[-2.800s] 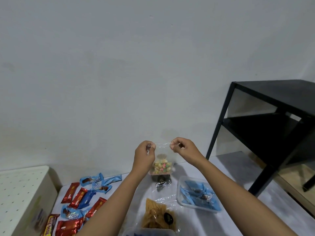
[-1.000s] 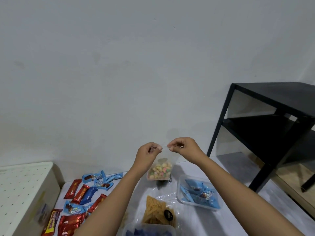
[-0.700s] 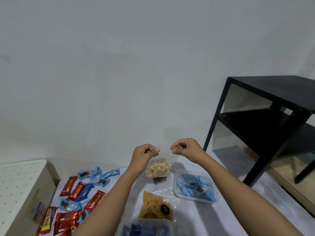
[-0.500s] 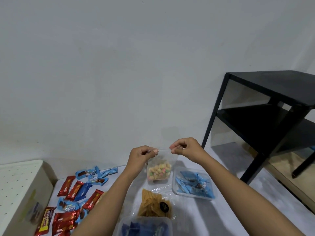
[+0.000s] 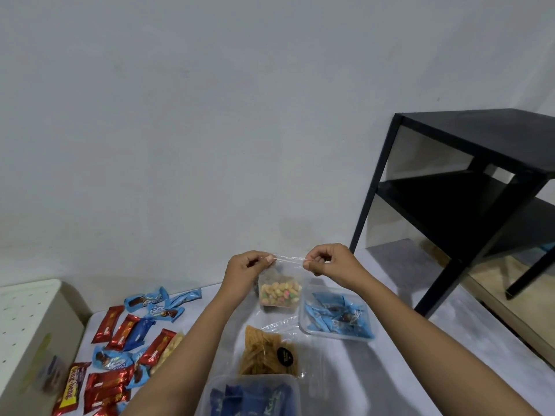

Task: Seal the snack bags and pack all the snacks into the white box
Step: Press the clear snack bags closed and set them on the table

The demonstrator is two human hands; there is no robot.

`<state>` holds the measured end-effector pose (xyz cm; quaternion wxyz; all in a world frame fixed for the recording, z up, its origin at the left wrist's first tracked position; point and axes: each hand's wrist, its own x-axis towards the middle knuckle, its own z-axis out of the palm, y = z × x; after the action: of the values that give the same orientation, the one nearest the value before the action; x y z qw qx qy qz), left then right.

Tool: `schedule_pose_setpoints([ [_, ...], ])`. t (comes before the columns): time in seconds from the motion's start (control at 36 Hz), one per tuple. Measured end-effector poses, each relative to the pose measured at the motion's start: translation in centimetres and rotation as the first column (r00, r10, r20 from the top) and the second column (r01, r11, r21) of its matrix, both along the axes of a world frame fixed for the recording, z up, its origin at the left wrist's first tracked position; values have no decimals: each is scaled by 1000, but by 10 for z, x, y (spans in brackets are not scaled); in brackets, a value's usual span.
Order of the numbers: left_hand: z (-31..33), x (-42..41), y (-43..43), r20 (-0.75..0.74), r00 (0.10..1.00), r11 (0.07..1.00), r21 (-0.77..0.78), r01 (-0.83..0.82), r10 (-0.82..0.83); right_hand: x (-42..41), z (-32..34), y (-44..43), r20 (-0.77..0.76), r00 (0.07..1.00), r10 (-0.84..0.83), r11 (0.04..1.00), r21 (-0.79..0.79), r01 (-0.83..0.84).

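Above the grey table (image 5: 399,364), our left hand (image 5: 244,270) and right hand (image 5: 329,264) each pinch a top corner of the clear snack bag (image 5: 279,291), stretching it taut.

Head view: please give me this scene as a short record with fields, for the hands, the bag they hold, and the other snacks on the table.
left hand: pinches the left top corner of the clear bag
right hand: pinches the right top corner
clear bag: held above the table, coloured snacks inside
tray: right of the bag, holds blue packets
chips bag: lying flat, below the clear bag
loose packets: red and blue, left of the arms
white box: far left
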<state>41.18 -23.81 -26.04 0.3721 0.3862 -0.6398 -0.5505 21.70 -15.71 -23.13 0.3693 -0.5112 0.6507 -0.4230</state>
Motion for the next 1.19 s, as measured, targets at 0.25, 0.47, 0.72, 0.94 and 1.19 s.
schedule_pose_setpoints([
  [0.25,-1,1,-1,35,999,1000,-28,-7,8,5,0,-4,-82,996,25,1000,9,-24],
  [0.47,8,13,-4,21,999,999,-26,29,-28,9,4,-5,-66,997,38,999,-26,-40],
  [0.72,13,8,-3,-98,991,996,5,-87,87,14,10,-11,49,996,70,995,-68,-67],
  [0.94,26,12,-5,-237,969,985,136,103,-68,10,12,-8,308,934,181,978,41,-203],
  [1.19,45,5,2,-234,943,952,138,274,-238,31,0,-4,245,921,302,937,102,-335],
])
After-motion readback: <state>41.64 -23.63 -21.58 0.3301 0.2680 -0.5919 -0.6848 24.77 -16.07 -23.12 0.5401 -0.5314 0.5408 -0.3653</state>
